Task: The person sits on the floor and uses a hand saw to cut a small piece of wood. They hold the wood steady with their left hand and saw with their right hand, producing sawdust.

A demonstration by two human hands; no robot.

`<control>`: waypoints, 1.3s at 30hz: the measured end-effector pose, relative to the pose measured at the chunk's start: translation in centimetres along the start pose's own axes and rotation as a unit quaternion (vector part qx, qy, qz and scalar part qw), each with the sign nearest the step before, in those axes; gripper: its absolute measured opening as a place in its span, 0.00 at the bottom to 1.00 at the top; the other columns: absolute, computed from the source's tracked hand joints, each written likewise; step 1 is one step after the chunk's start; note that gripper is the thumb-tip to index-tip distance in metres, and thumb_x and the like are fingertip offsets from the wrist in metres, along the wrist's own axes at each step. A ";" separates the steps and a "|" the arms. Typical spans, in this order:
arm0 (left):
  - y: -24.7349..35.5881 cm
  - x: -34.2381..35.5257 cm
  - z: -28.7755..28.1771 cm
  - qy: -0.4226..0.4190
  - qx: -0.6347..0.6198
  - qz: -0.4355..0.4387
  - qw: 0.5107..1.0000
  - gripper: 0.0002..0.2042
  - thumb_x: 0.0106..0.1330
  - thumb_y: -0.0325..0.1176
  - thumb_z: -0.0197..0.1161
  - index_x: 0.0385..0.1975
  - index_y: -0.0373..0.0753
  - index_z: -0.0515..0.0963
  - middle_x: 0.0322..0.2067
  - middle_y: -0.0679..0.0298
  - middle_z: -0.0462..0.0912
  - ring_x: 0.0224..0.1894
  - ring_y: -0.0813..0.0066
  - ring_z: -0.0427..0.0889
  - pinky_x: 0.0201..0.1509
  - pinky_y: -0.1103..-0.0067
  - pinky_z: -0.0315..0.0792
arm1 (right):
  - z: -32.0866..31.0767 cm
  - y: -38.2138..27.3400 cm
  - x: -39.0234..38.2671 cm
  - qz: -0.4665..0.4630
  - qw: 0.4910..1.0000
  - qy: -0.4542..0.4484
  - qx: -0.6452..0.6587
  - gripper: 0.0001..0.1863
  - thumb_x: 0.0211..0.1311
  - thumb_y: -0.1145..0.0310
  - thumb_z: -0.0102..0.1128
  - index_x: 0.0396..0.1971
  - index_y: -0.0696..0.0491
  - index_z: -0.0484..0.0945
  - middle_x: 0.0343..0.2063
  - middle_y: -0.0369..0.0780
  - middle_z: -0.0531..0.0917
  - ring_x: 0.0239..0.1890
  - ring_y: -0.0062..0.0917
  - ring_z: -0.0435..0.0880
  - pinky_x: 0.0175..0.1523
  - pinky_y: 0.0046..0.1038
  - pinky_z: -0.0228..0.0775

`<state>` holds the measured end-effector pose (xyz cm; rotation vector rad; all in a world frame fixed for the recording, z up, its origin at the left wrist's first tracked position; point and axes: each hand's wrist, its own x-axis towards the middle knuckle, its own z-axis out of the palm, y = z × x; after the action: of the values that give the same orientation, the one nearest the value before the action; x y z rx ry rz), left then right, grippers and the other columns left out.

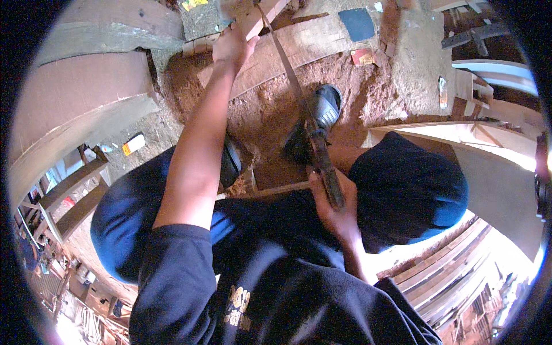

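Note:
My left hand (233,46) grips a light wooden piece (261,17) at the top of the view. My right hand (336,201) is closed round the dark handle (322,155) of a handsaw, near my right knee. Its long narrow blade (287,69) runs up to the wooden piece beside my left hand. Below that piece lies a flat board (310,43) on the dusty floor. My dark shoe (325,109) is just right of the blade.
Wooden panels (86,103) are at the upper left. A wooden frame (75,190) stands left, stacked planks (437,264) lie at lower right, and a pale board (500,195) is beside my right knee. Small scraps (362,56) litter the sawdust-covered floor.

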<state>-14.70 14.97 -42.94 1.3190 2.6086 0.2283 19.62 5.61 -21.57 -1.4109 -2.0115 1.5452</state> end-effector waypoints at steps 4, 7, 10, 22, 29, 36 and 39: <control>1.4 0.4 0.1 0.002 -0.006 0.026 1.000 0.32 0.62 0.58 0.63 0.48 0.31 0.72 0.43 0.46 0.83 0.45 0.50 0.85 0.47 0.64 0.81 | 2.8 0.5 4.3 -0.020 0.997 0.022 0.067 0.09 0.68 0.67 0.59 0.30 0.57 0.76 0.21 0.34 0.74 0.26 0.18 0.70 0.31 0.27 0.64; -0.1 -0.5 -1.1 0.001 -0.001 0.014 1.000 0.32 0.62 0.58 0.63 0.49 0.31 0.71 0.42 0.46 0.83 0.45 0.50 0.85 0.47 0.64 0.81 | 3.1 -0.4 4.7 0.011 0.996 0.000 0.088 0.09 0.68 0.67 0.60 0.30 0.57 0.76 0.20 0.34 0.73 0.25 0.18 0.70 0.31 0.27 0.64; 0.3 0.6 -0.3 0.016 -0.010 0.026 0.999 0.33 0.61 0.58 0.64 0.50 0.32 0.71 0.41 0.46 0.83 0.45 0.50 0.85 0.47 0.64 0.81 | 1.4 -0.6 2.0 0.027 0.999 0.005 0.026 0.09 0.68 0.67 0.60 0.29 0.56 0.76 0.19 0.34 0.72 0.25 0.18 0.69 0.30 0.27 0.63; 0.2 0.5 -0.2 -0.013 -0.013 -0.011 1.000 0.35 0.60 0.60 0.64 0.50 0.31 0.69 0.44 0.44 0.82 0.46 0.47 0.84 0.48 0.61 0.81 | 1.2 0.2 0.6 0.024 1.000 0.003 0.008 0.09 0.68 0.68 0.59 0.30 0.58 0.77 0.20 0.37 0.76 0.24 0.19 0.72 0.31 0.29 0.66; 1.5 0.2 -0.6 -0.033 0.004 -0.009 0.999 0.34 0.61 0.60 0.64 0.50 0.32 0.69 0.43 0.44 0.82 0.46 0.46 0.84 0.48 0.61 0.81 | 3.5 0.6 5.7 -0.016 0.998 0.018 0.052 0.08 0.67 0.69 0.60 0.31 0.58 0.77 0.20 0.39 0.76 0.25 0.20 0.73 0.32 0.29 0.67; 0.9 0.6 -0.2 -0.026 -0.005 0.013 1.000 0.32 0.60 0.59 0.64 0.49 0.34 0.70 0.44 0.45 0.82 0.45 0.47 0.85 0.49 0.61 0.80 | 1.3 0.4 0.3 0.051 0.999 0.012 0.005 0.10 0.67 0.68 0.59 0.28 0.57 0.75 0.19 0.37 0.74 0.23 0.19 0.72 0.30 0.29 0.67; -0.2 0.5 -0.3 -0.009 0.017 0.004 1.000 0.33 0.60 0.59 0.65 0.49 0.33 0.70 0.45 0.45 0.82 0.46 0.48 0.84 0.49 0.61 0.80 | 3.8 2.2 4.4 0.007 0.998 0.005 0.057 0.10 0.67 0.69 0.60 0.27 0.57 0.75 0.18 0.37 0.73 0.22 0.19 0.71 0.29 0.29 0.66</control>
<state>-15.19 15.23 -42.74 1.3358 2.6038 0.1738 16.00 6.69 -26.51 -1.3904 -1.8797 1.6264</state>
